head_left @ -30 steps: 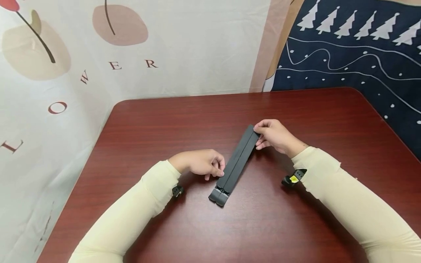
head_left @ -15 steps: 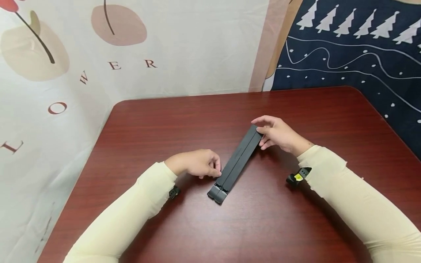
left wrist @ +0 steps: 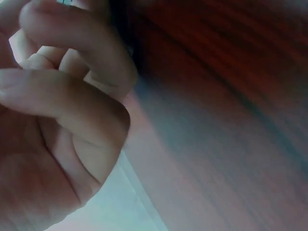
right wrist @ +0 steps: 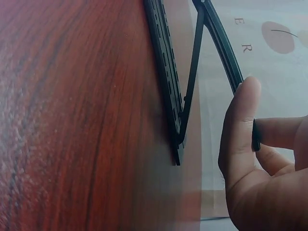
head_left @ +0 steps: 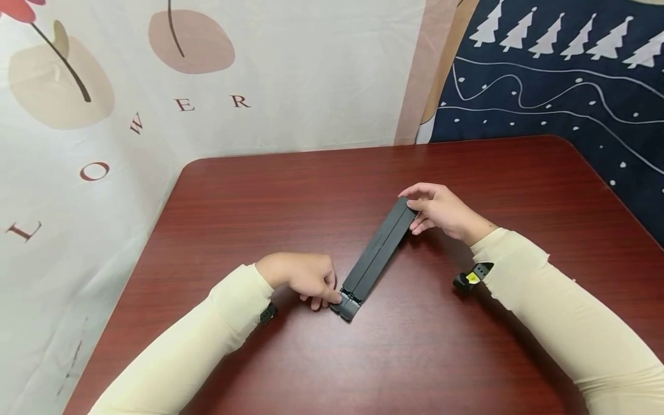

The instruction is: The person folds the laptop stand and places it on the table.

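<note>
1 pale cloth [head_left: 311,69] hangs behind, cut off above and at the left; 5 letters show on it. Before it stands 1 red-brown table [head_left: 249,213], its near edge out of view. 1 navy cloth [head_left: 519,129] bears 6 white trees, cut by the frame at the right. 2 cream sleeves [head_left: 218,328] run out of the head view below. 1 black folding stand [head_left: 378,248] slants across the middle of the table, far end raised; the right wrist view shows 1 strut under the lifted part, its top cut off. The right hand [head_left: 446,210] pinches that far end, 1 thumb above. The left hand [head_left: 303,276], fingers curled, has its thumb touching the near end; whether it pinches I cannot tell, and the left wrist view is blurred. 2 black wrist bands [head_left: 473,278] are partly hidden by the sleeves.
</note>
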`<state>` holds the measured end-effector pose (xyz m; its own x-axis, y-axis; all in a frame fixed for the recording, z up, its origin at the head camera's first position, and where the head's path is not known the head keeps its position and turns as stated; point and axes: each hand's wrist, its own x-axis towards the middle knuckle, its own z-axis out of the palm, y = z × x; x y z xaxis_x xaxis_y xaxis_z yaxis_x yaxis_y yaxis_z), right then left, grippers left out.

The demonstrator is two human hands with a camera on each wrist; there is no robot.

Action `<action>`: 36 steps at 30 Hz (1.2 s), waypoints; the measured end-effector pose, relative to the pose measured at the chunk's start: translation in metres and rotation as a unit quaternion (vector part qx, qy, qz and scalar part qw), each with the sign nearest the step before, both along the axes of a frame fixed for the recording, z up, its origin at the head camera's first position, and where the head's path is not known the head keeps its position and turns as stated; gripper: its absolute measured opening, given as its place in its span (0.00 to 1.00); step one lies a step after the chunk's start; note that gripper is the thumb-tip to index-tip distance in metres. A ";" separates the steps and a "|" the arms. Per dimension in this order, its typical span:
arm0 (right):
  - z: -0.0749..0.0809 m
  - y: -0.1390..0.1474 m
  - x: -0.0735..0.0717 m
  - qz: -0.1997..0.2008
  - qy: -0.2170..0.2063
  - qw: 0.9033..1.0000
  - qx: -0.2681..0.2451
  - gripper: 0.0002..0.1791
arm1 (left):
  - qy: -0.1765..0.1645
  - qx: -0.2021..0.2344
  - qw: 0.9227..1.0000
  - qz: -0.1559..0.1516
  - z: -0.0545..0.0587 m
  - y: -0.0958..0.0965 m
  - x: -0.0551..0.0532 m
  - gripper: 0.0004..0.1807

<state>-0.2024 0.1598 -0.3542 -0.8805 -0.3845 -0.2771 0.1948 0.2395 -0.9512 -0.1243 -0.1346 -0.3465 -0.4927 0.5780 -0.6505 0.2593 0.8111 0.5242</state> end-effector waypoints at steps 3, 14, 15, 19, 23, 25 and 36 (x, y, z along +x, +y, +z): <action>0.001 0.001 0.001 -0.005 -0.006 1.000 -0.003 0.22 | -0.005 0.003 1.000 -0.003 -0.002 0.001 0.000 0.17; 0.002 0.006 0.005 -0.030 -0.016 0.999 -0.005 0.21 | -0.007 0.007 1.000 0.019 -0.003 -0.002 -0.008 0.15; 0.002 0.006 0.005 -0.033 -0.016 0.999 -0.006 0.21 | -0.005 0.005 1.000 0.025 -0.003 -0.003 -0.010 0.15; 0.000 0.007 0.005 -0.051 -0.018 0.998 -0.011 0.20 | 0.008 0.000 0.999 0.039 -0.003 -0.008 -0.015 0.15; -0.001 0.008 0.006 -0.069 -0.018 0.997 -0.022 0.19 | 0.014 0.004 0.998 0.056 -0.004 -0.012 -0.019 0.15; -0.001 0.009 0.007 -0.077 -0.017 0.997 -0.025 0.20 | 0.014 0.010 0.997 0.069 -0.003 -0.013 -0.020 0.14; 0.000 0.013 0.010 -0.100 -0.016 0.994 -0.031 0.21 | 0.084 0.000 0.992 0.091 0.001 -0.016 -0.015 0.17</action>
<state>-0.1927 0.1729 -0.3543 -0.9325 -0.2198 -0.2865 0.2621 0.1337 -0.9557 -0.1391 -0.1502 -0.3455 -0.6904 0.4693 -0.5506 0.1912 0.8524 0.4867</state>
